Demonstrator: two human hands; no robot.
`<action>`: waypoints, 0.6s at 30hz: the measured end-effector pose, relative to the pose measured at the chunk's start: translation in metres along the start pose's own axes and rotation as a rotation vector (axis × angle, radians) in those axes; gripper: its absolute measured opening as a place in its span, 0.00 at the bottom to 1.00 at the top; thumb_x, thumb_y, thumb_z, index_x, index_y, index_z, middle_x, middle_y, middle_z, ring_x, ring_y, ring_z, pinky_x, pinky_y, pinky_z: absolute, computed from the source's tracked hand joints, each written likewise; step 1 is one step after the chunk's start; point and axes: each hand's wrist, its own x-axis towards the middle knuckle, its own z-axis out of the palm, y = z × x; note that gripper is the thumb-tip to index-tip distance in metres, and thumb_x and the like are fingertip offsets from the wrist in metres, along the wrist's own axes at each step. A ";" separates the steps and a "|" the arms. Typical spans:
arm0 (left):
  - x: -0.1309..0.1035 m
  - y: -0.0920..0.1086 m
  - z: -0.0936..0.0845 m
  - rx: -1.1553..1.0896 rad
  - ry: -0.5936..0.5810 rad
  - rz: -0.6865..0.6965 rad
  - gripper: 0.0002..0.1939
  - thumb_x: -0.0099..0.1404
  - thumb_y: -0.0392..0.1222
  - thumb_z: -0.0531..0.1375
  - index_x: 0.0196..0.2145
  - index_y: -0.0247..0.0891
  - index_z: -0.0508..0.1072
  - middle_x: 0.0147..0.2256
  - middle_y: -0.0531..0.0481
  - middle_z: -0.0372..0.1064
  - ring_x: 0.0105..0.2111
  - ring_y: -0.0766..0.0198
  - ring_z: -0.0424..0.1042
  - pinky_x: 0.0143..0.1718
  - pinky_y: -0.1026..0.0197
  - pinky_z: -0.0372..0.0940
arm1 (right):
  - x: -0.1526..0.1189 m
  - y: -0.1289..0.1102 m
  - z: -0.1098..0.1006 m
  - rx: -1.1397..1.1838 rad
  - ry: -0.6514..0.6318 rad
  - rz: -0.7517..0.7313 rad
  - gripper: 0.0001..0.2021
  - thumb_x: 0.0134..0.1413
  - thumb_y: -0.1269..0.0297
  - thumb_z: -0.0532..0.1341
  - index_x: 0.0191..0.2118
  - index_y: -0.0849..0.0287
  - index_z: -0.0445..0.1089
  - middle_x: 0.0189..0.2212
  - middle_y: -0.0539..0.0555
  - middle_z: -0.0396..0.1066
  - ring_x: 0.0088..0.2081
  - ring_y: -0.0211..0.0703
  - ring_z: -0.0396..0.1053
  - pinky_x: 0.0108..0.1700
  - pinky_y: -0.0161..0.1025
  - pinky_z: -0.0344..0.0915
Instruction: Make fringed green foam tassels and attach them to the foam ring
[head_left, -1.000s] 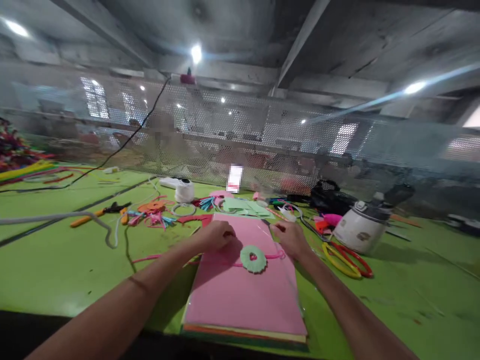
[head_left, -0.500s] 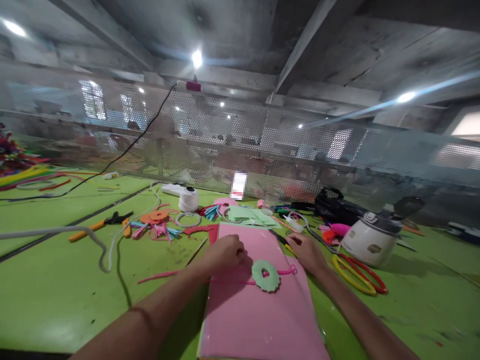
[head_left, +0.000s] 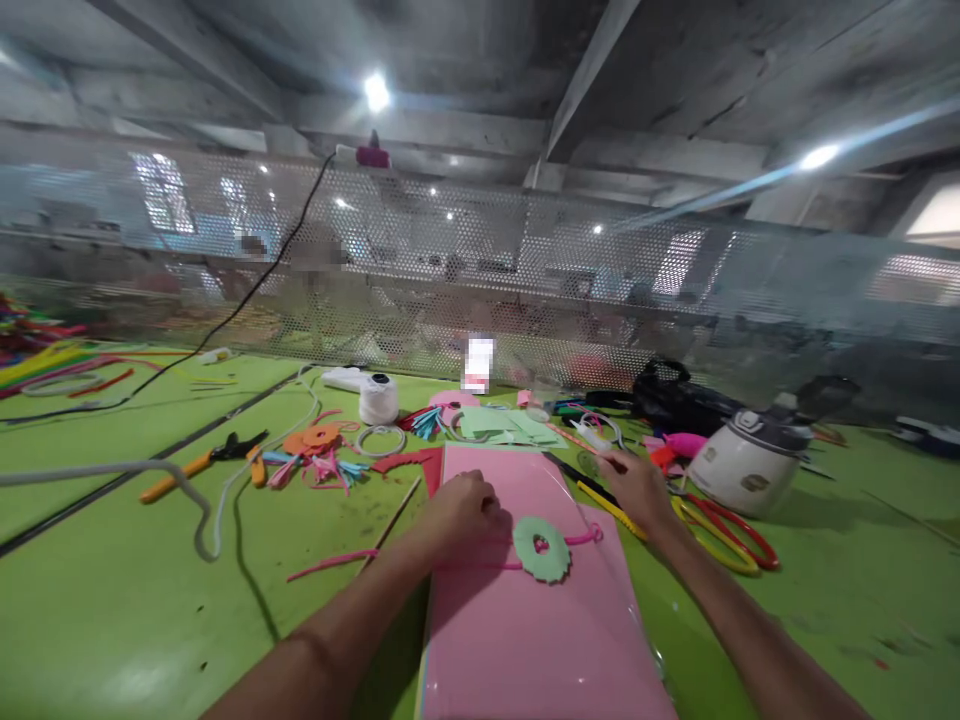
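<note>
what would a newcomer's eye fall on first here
Probably the pale green scalloped disc, lying on the bright pink sheet to the right of the left hand. Next, perhaps, the yellow and red loop handles on the green table, right of the right hand and just in front of the white jug.

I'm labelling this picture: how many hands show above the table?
2: the left hand over the pink sheet, the right hand near the yellow tool. Mesh may hide others.
</note>
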 end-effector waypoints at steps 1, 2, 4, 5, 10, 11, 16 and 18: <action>0.000 0.000 0.000 -0.001 0.000 0.005 0.13 0.61 0.40 0.51 0.26 0.36 0.74 0.30 0.46 0.68 0.31 0.63 0.66 0.28 0.63 0.53 | 0.000 -0.001 0.000 0.003 0.002 0.000 0.17 0.48 0.56 0.53 0.29 0.62 0.75 0.28 0.59 0.76 0.30 0.49 0.72 0.33 0.40 0.63; 0.001 -0.001 0.001 -0.003 -0.001 0.014 0.13 0.61 0.39 0.51 0.26 0.36 0.74 0.30 0.47 0.68 0.30 0.63 0.66 0.29 0.63 0.54 | -0.001 -0.003 -0.001 0.008 0.001 -0.002 0.17 0.48 0.56 0.53 0.29 0.61 0.75 0.27 0.58 0.76 0.29 0.49 0.71 0.32 0.39 0.63; 0.001 -0.002 0.001 -0.010 -0.006 0.041 0.13 0.61 0.38 0.51 0.26 0.36 0.75 0.30 0.47 0.68 0.31 0.64 0.66 0.30 0.64 0.56 | -0.002 -0.007 -0.001 0.018 -0.005 -0.010 0.17 0.49 0.56 0.53 0.27 0.61 0.75 0.24 0.56 0.75 0.27 0.47 0.71 0.30 0.38 0.62; 0.001 -0.002 0.001 -0.015 -0.009 0.058 0.13 0.61 0.37 0.51 0.27 0.37 0.75 0.30 0.47 0.68 0.31 0.64 0.66 0.31 0.64 0.56 | -0.004 -0.010 -0.001 0.024 -0.009 -0.015 0.17 0.49 0.57 0.53 0.26 0.61 0.75 0.23 0.55 0.74 0.26 0.46 0.70 0.30 0.37 0.62; 0.003 -0.006 -0.002 -0.034 -0.030 0.110 0.13 0.60 0.39 0.52 0.33 0.38 0.77 0.35 0.46 0.70 0.32 0.62 0.68 0.34 0.63 0.60 | -0.011 -0.026 0.000 0.053 -0.036 -0.044 0.15 0.51 0.59 0.52 0.26 0.59 0.74 0.22 0.54 0.74 0.26 0.43 0.69 0.31 0.36 0.63; 0.004 -0.007 -0.003 -0.038 -0.033 0.113 0.13 0.59 0.38 0.52 0.35 0.38 0.77 0.35 0.46 0.71 0.33 0.62 0.69 0.34 0.63 0.60 | -0.012 -0.029 0.000 0.061 -0.047 -0.050 0.15 0.50 0.59 0.53 0.25 0.59 0.74 0.22 0.53 0.74 0.26 0.43 0.69 0.31 0.36 0.63; 0.005 -0.010 -0.005 -0.051 -0.060 0.139 0.14 0.57 0.38 0.53 0.37 0.40 0.77 0.36 0.47 0.72 0.34 0.62 0.70 0.35 0.65 0.61 | -0.018 -0.041 0.003 0.104 -0.096 -0.063 0.14 0.50 0.59 0.54 0.25 0.59 0.74 0.19 0.52 0.72 0.22 0.41 0.67 0.26 0.35 0.60; 0.005 -0.010 -0.006 -0.053 -0.058 0.141 0.15 0.57 0.38 0.53 0.37 0.40 0.77 0.36 0.47 0.72 0.35 0.61 0.70 0.36 0.65 0.62 | -0.019 -0.043 0.004 0.114 -0.102 -0.064 0.15 0.50 0.58 0.54 0.24 0.60 0.73 0.18 0.51 0.71 0.21 0.41 0.65 0.24 0.34 0.58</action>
